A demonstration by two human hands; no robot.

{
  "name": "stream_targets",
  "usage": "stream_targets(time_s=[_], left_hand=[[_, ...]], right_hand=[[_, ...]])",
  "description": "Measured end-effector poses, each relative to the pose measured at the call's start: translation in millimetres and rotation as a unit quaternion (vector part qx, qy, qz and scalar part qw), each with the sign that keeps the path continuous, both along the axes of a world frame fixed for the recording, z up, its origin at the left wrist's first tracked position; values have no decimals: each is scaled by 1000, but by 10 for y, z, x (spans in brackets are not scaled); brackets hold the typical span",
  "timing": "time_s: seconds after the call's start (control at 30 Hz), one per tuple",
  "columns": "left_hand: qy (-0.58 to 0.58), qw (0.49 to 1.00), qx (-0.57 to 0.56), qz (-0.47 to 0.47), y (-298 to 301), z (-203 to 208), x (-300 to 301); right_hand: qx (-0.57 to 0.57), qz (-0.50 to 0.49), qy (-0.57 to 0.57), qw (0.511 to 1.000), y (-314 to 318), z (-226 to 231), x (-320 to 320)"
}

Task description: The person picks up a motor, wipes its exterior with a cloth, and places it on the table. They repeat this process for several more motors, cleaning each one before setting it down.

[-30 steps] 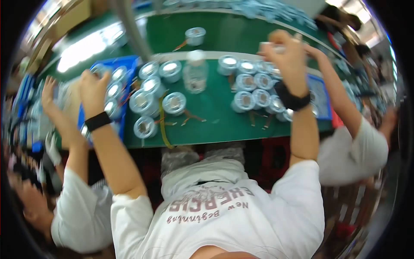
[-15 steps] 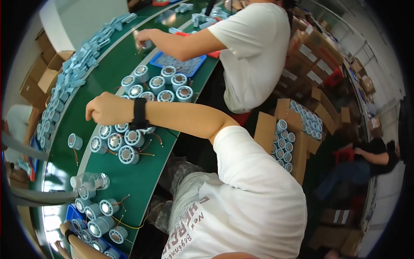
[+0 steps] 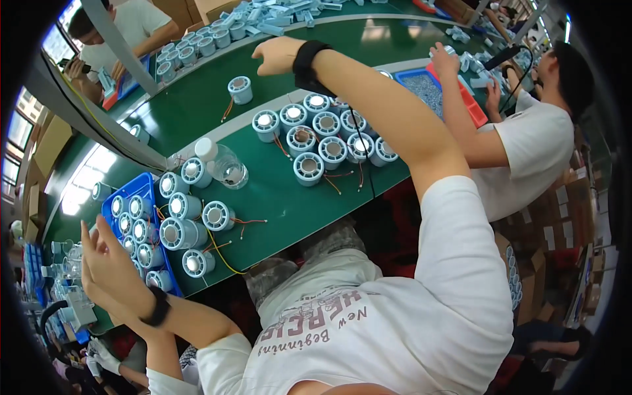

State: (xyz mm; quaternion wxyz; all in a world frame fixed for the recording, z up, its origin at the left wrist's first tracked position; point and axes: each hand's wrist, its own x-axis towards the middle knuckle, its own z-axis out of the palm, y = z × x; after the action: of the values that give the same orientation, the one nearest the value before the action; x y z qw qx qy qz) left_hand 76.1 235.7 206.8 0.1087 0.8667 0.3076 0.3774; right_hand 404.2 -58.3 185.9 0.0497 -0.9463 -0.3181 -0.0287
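A plastic bottle (image 3: 224, 166) lies on the surface (image 3: 276, 191); left of it a tray (image 3: 112, 209) holds spools, right of it a spool cluster (image 3: 322, 135), behind it a lone spool (image 3: 240, 89)

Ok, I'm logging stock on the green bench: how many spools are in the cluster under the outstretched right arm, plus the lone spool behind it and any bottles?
Light-blue spools in the cluster: 10 in view
Lone spool beyond it: 1
Clear plastic bottle: 1
Total: 12
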Motion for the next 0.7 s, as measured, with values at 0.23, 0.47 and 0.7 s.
stream_targets(time_s=[0.23, 0.47, 0.7], left_hand=[[-125, 864, -160, -460, -1078, -184, -987], [-18, 804, -368, -468, -1044, -516, -796], [-6, 661, -534, -527, -1267, -731, -411]], right_hand=[[-122, -116, 221, 961, 835, -940, 954], [-112, -121, 136, 977, 991, -812, 520], [45, 68, -23, 996, 359, -78, -69]])
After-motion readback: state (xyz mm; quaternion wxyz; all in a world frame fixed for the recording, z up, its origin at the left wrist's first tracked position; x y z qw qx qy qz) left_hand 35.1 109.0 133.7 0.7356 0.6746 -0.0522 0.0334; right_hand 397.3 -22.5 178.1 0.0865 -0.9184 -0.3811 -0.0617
